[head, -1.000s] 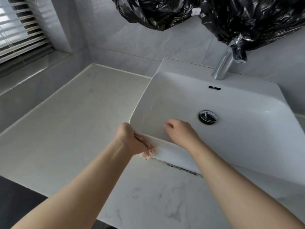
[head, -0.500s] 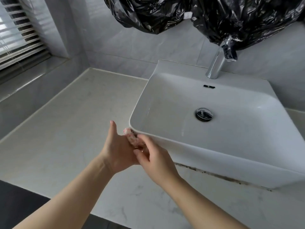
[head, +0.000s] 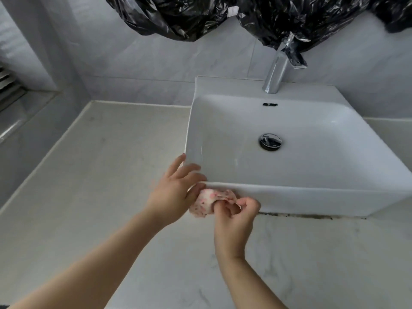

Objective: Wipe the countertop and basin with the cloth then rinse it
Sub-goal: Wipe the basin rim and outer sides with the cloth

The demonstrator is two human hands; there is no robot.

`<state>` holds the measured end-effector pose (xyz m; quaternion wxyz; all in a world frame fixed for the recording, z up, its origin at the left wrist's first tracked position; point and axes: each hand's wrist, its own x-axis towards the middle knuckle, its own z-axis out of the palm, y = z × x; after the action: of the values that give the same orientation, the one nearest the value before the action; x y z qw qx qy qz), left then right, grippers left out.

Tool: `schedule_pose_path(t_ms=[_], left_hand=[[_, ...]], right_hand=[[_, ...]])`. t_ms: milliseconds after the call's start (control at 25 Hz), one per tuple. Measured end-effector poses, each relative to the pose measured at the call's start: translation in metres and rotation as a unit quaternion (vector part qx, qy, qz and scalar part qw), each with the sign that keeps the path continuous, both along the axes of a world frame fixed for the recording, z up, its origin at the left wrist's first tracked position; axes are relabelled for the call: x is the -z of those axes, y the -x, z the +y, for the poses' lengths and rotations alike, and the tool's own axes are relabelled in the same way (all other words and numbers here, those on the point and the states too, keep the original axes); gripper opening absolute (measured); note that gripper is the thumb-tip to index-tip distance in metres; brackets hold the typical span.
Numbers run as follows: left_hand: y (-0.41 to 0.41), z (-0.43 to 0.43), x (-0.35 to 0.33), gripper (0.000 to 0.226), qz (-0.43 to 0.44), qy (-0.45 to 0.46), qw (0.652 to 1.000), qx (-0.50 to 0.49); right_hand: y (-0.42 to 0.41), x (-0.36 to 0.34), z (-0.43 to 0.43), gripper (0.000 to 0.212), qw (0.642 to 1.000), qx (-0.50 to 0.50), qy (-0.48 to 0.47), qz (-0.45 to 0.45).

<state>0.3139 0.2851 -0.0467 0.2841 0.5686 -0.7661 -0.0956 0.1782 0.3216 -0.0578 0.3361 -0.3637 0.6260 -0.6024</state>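
Observation:
A small white cloth with pink spots (head: 209, 202) hangs between both hands, just in front of the near left corner of the white square basin (head: 312, 195). My left hand (head: 174, 192) holds its left edge with the thumb, its other fingers spread and touching the basin rim. My right hand (head: 234, 219) pinches the cloth's right side from below. The pale marble countertop (head: 100, 175) spreads left and in front of the basin. A chrome drain plug (head: 270, 141) sits in the basin floor.
A chrome tap (head: 276, 72) stands at the basin's back rim, its top under black plastic sheeting (head: 245, 16) hanging from above. Dark grime (head: 312, 216) lines the basin's front base. Grey tiled walls close the back and left; a window ledge (head: 22, 112) lies far left.
The cloth went from my left hand alone, pressed at the basin's front base, to being held by both hands. My right hand left the basin rim and came down to the cloth.

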Motion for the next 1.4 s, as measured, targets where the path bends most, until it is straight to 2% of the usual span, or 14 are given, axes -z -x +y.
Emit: schedule_pose_path(t_ms=[120, 200, 360, 480, 560, 640, 680, 800, 880, 1040, 1160, 1240, 1320, 1400], left_hand=[[-0.005, -0.009, 0.002, 0.043, 0.015, -0.007, 0.999, 0.041], [-0.004, -0.007, 0.003, 0.042, 0.029, 0.002, 0.999, 0.028], [0.002, -0.004, 0.002, 0.041, 0.067, 0.006, 0.997, 0.025], [0.002, -0.006, 0.001, 0.031, 0.08, -0.001, 0.996, 0.028], [-0.001, -0.007, 0.0, 0.034, 0.085, 0.007, 0.995, 0.044], [-0.004, -0.008, 0.001, 0.04, 0.088, 0.019, 0.994, 0.055], [-0.004, -0.008, 0.002, 0.041, 0.086, 0.02, 0.995, 0.055], [-0.002, -0.008, 0.004, 0.044, 0.075, 0.013, 0.996, 0.044], [0.001, -0.007, 0.005, 0.045, 0.08, 0.005, 0.996, 0.038], [0.002, -0.009, 0.004, 0.044, 0.074, 0.003, 0.996, 0.05], [0.001, -0.008, 0.003, 0.047, 0.074, 0.004, 0.996, 0.043], [0.005, -0.004, 0.003, 0.047, 0.089, 0.003, 0.996, 0.033], [0.009, -0.001, 0.003, 0.047, 0.097, 0.008, 0.995, 0.027], [0.007, -0.002, 0.004, 0.047, 0.09, 0.004, 0.995, 0.032]], right_hand=[[-0.023, 0.011, 0.002, 0.012, 0.993, -0.009, 0.077, 0.085], [-0.026, 0.017, -0.006, 0.008, 0.994, 0.031, 0.074, 0.079], [-0.013, 0.006, -0.028, 0.02, 0.96, 0.238, -0.042, -0.141], [-0.031, -0.004, -0.026, 0.022, 0.95, 0.187, 0.028, -0.249], [-0.055, -0.003, -0.011, 0.008, 0.977, 0.099, 0.118, -0.149], [-0.055, 0.018, -0.009, 0.014, 0.989, 0.079, 0.124, 0.012], [-0.041, 0.022, -0.016, 0.017, 0.99, 0.096, 0.1, 0.027], [0.012, 0.025, -0.036, 0.015, 0.976, 0.191, 0.079, -0.071], [0.014, 0.025, -0.035, 0.01, 0.97, 0.184, 0.108, -0.115], [-0.047, 0.014, -0.001, 0.01, 0.988, 0.022, 0.144, 0.043], [0.021, 0.004, -0.029, 0.027, 0.979, 0.165, 0.116, -0.023], [0.065, 0.014, -0.043, 0.021, 0.962, 0.233, 0.104, -0.093], [0.043, 0.022, -0.038, 0.007, 0.98, 0.176, 0.095, -0.012], [-0.006, 0.03, -0.016, 0.01, 0.99, 0.022, 0.116, 0.07]])
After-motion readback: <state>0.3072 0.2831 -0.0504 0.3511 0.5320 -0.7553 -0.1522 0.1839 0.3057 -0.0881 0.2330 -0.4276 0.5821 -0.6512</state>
